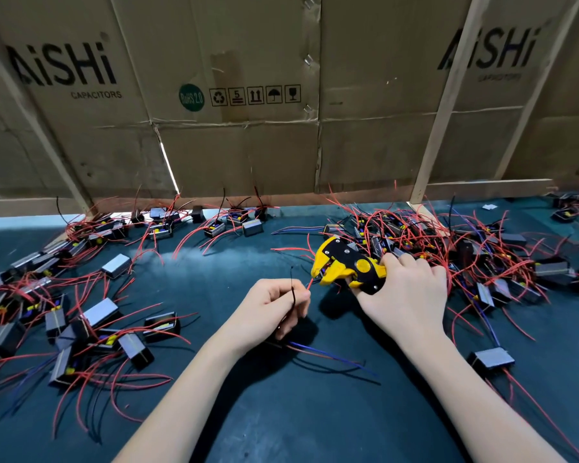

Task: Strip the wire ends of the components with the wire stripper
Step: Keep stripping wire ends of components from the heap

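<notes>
1. Wire stripper [346, 267], yellow and black, sits in the right hand [403, 289], fingers curled round its handles, head pointing left above the mat.
2. Left hand [274, 304] pinches a red wire [309, 284] and a black wire [293, 289]; the red tip sits just short of the stripper's mouth.
3. Feeding step, I'd say: next the tip has to slide between the blades, then a squeeze.
4. Whether the held component hangs beneath the left hand is hard to tell.
5. Dark green mat [281, 412] carries piles of components [97, 315] with red leads on both sides; cardboard sheets [214, 95] wall the back.
</notes>
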